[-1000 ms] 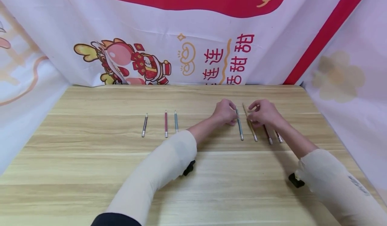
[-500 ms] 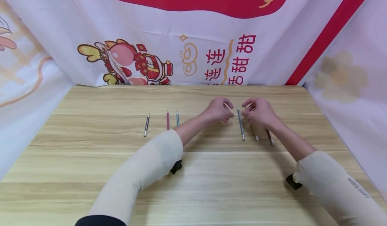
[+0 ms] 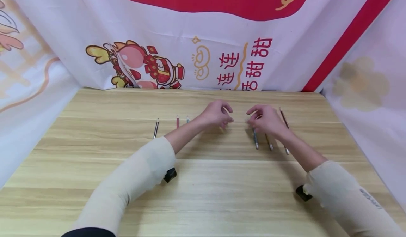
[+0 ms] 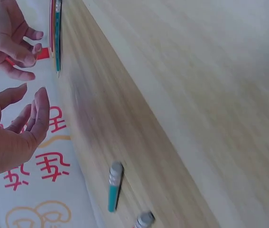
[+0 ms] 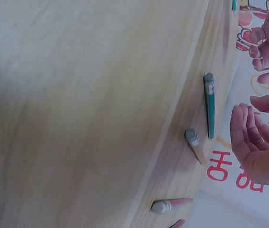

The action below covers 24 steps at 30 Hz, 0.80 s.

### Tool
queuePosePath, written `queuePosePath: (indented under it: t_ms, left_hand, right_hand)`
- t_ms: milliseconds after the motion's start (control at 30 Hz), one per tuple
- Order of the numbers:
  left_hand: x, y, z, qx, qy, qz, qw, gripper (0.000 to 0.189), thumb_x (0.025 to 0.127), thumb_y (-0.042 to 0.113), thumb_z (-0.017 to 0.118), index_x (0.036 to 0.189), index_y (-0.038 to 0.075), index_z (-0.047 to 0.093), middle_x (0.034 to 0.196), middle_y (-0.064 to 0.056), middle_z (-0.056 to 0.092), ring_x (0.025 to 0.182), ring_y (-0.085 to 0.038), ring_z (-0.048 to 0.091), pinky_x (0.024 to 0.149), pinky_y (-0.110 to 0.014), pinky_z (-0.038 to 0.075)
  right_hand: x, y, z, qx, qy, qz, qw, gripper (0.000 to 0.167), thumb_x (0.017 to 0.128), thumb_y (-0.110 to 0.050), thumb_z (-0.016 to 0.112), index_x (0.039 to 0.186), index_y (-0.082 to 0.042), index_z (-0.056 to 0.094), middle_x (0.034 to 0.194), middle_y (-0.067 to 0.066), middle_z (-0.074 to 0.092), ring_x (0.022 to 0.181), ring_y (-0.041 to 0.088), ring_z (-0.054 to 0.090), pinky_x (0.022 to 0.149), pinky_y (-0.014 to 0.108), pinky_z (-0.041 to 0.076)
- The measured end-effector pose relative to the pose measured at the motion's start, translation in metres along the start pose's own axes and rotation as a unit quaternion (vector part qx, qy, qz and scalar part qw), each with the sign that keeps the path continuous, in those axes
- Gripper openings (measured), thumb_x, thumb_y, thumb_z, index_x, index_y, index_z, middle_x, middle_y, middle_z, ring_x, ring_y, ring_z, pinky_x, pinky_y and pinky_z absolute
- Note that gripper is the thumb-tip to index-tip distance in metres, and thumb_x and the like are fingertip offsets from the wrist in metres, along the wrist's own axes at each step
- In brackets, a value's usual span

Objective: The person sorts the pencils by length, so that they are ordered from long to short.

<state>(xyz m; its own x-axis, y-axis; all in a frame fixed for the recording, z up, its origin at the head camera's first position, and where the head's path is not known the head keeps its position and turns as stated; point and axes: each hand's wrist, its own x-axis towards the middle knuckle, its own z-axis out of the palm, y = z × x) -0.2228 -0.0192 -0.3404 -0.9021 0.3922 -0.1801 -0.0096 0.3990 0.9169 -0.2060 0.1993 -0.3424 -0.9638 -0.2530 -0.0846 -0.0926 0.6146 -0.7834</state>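
Observation:
My left hand (image 3: pixel 218 114) hovers above the back middle of the table, fingers loosely bent and nothing held. Facing it, my right hand (image 3: pixel 267 121) is likewise without anything between thumb and fingers. Beneath the right hand lie a teal pencil (image 3: pixel 255 140) and a yellowish pencil (image 3: pixel 269 142), their upper parts hidden by it. A dark red pencil (image 3: pixel 284 118) runs behind the right wrist. In the right wrist view, the teal pencil (image 5: pixel 210 109) and yellowish pencil (image 5: pixel 197 146) lie apart from the right hand (image 5: pixel 260 147). The left hand (image 4: pixel 18 128) touches no pencil.
Left of the left arm lie a dark pencil (image 3: pixel 156 128), a red pencil (image 3: pixel 178 121) and another teal pencil (image 3: pixel 188 119), partly covered by the arm. A printed cloth (image 3: pixel 196 25) hangs behind the wooden table (image 3: pixel 203 201).
My left hand has drawn back leftward from the right-hand teal pencil. The right hand has shifted left, now over that pencil, and has uncovered the dark red pencil's upper end.

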Motion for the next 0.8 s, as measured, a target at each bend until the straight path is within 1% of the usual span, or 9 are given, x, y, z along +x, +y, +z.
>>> queuePosePath:
  t_ms: [167,267,333,467,600,700,800]
  left_hand:
    - [-0.007,-0.004,-0.011,0.002,0.004,-0.007,1.0000,0.039,0.089,-0.005,0.075,0.124,-0.011,0.060,0.089,-0.013,0.064,0.080,-0.032,0.068,0.077,-0.043,0.068]
    - [-0.013,-0.005,-0.020,0.007,0.007,-0.007,0.9999,0.039,0.090,-0.005,0.075,0.125,-0.011,0.060,0.092,-0.014,0.064,0.085,-0.035,0.069,0.078,-0.044,0.068]
    - [-0.016,-0.007,-0.027,0.011,0.012,-0.006,0.9999,0.039,0.090,-0.004,0.075,0.125,-0.011,0.060,0.092,-0.014,0.063,0.086,-0.035,0.069,0.078,-0.043,0.068]
    - [-0.023,-0.010,-0.042,0.014,0.032,-0.008,0.9994,0.038,0.091,-0.002,0.075,0.125,-0.011,0.061,0.092,-0.013,0.063,0.083,-0.031,0.069,0.077,-0.042,0.068]
    - [-0.028,-0.014,-0.055,0.007,0.046,-0.014,0.9988,0.038,0.091,-0.001,0.075,0.125,-0.011,0.062,0.091,-0.012,0.062,0.081,-0.027,0.068,0.081,-0.046,0.067]
    - [-0.031,-0.019,-0.063,0.004,0.054,-0.017,0.9984,0.038,0.091,-0.002,0.075,0.124,-0.011,0.061,0.091,-0.012,0.062,0.078,-0.025,0.067,0.083,-0.050,0.067]
    - [-0.035,-0.023,-0.070,0.000,0.062,-0.021,0.9978,0.037,0.090,-0.002,0.075,0.123,-0.012,0.061,0.090,-0.011,0.061,0.075,-0.021,0.066,0.081,-0.049,0.067]
  right_hand:
    - [0.001,-0.002,0.006,0.011,-0.005,-0.005,0.9999,0.029,0.092,0.003,0.070,0.119,0.012,0.064,0.084,0.014,0.068,0.065,0.022,0.067,0.056,0.028,0.063]
    - [0.001,-0.004,0.008,0.015,-0.007,-0.005,0.9998,0.028,0.092,0.003,0.070,0.118,0.012,0.064,0.084,0.013,0.067,0.064,0.022,0.067,0.056,0.029,0.063]
    - [0.001,-0.005,0.009,0.015,-0.008,-0.009,0.9998,0.028,0.092,0.004,0.070,0.118,0.012,0.064,0.084,0.012,0.067,0.062,0.023,0.067,0.057,0.031,0.064]
    - [0.001,-0.008,0.012,0.012,-0.011,-0.018,0.9997,0.029,0.092,0.004,0.070,0.119,0.012,0.064,0.085,0.014,0.069,0.062,0.025,0.068,0.059,0.034,0.065]
    - [0.003,-0.008,0.016,0.018,-0.018,-0.022,0.9995,0.029,0.092,0.005,0.068,0.120,0.012,0.064,0.088,0.017,0.070,0.064,0.027,0.069,0.060,0.036,0.066]
    - [0.004,-0.009,0.019,0.025,-0.025,-0.020,0.9992,0.030,0.092,0.005,0.068,0.121,0.012,0.063,0.090,0.019,0.070,0.067,0.028,0.069,0.061,0.036,0.066]
    - [0.005,-0.011,0.022,0.039,-0.034,-0.016,0.9985,0.031,0.093,0.005,0.068,0.122,0.012,0.062,0.093,0.022,0.069,0.069,0.028,0.069,0.063,0.037,0.067]
